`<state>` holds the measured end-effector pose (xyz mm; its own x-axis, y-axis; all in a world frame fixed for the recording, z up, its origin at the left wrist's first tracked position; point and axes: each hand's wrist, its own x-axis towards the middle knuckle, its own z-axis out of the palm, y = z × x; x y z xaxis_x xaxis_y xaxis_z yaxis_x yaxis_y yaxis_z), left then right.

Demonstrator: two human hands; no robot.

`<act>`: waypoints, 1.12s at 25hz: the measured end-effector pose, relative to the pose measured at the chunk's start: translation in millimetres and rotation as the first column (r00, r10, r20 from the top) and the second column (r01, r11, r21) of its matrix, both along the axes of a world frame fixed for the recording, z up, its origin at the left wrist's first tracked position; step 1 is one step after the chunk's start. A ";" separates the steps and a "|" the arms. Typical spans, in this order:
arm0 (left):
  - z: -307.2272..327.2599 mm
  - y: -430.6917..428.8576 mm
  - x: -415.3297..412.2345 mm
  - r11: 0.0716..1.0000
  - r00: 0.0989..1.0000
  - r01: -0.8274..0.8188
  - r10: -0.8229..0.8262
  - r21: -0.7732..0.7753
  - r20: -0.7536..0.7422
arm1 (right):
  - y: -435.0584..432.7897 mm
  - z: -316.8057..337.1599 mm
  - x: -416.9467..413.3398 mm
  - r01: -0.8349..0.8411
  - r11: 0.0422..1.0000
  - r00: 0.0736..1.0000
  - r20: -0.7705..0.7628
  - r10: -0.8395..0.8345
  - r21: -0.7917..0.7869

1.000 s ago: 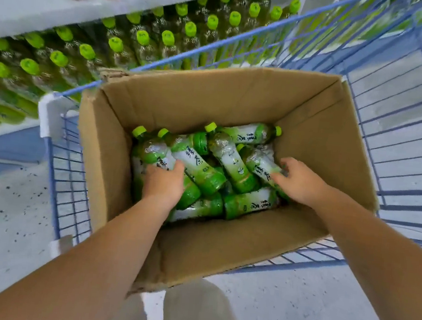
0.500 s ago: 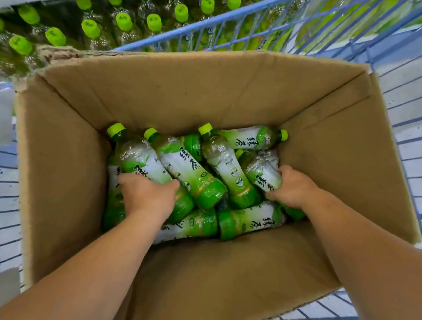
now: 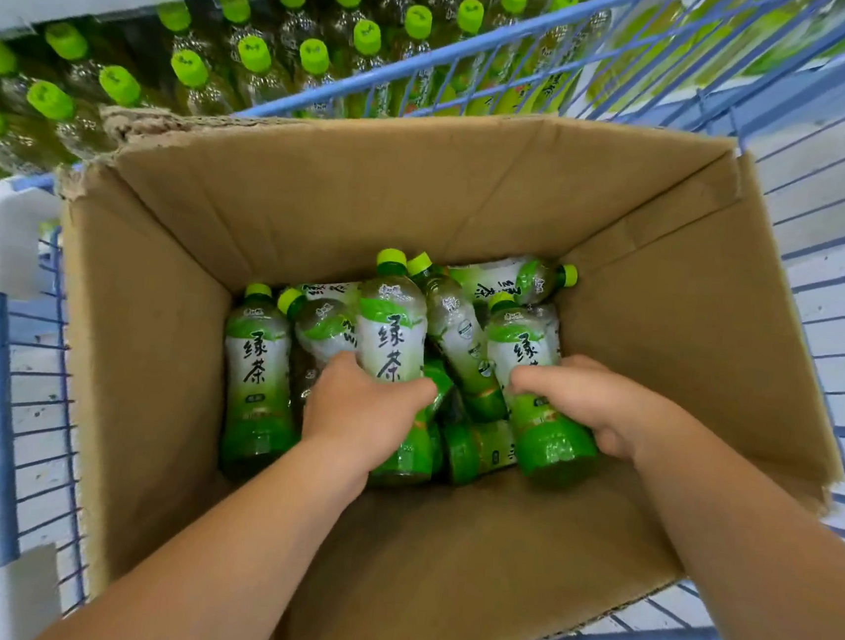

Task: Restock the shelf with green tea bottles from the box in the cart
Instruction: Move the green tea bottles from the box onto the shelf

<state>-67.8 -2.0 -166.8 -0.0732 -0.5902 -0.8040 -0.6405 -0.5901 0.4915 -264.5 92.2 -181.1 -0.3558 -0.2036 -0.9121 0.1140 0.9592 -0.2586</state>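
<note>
Raised cap-up: left-hand bottle [image 3: 391,337], right-hand bottle [image 3: 523,352] | green caps, white-green labels

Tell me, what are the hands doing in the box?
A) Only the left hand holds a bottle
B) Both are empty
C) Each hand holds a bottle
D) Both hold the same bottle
C: the left hand curls round the middle bottle, and the right hand curls round the right-side bottle, both down inside the cardboard box.
</note>
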 end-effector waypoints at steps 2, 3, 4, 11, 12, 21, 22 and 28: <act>11.5 2.3 -1.3 0.998 0.998 0.045 -0.044 0.039 -0.041 | 1.1 17.0 11.9 0.076 0.994 0.996 0.058 -0.072 -0.076; 16.0 1.3 -1.9 0.996 0.996 0.064 -0.060 0.059 -0.069 | 0.7 26.5 17.3 0.113 0.987 0.991 0.081 -0.104 -0.117; 24.0 0.4 -2.8 0.994 0.992 0.083 -0.075 0.073 -0.099 | 1.3 33.2 22.9 0.141 0.978 0.988 0.092 -0.128 -0.154; 82.2 -16.0 19.2 0.974 0.942 0.218 -0.227 -0.063 -0.246 | 1.9 88.5 74.3 0.236 0.879 0.958 -0.053 -0.283 -0.414; 91.5 -20.5 24.4 0.969 0.932 0.232 -0.247 -0.086 -0.267 | 1.2 96.6 80.7 0.244 0.860 0.950 -0.067 -0.305 -0.449; 184.9 -57.3 96.6 0.934 0.865 0.271 -0.342 -0.233 -0.366 | -21.7 200.6 163.6 0.242 0.772 0.877 -0.208 -0.433 -0.588; 196.8 -61.2 108.8 0.936 0.859 0.268 -0.340 -0.229 -0.384 | -24.4 213.3 174.4 0.233 0.774 0.875 -0.222 -0.431 -0.588; 256.0 -95.1 197.6 0.936 0.843 0.180 -0.305 -0.302 -0.444 | -55.4 282.0 243.6 0.111 0.782 0.889 -0.290 -0.354 -0.613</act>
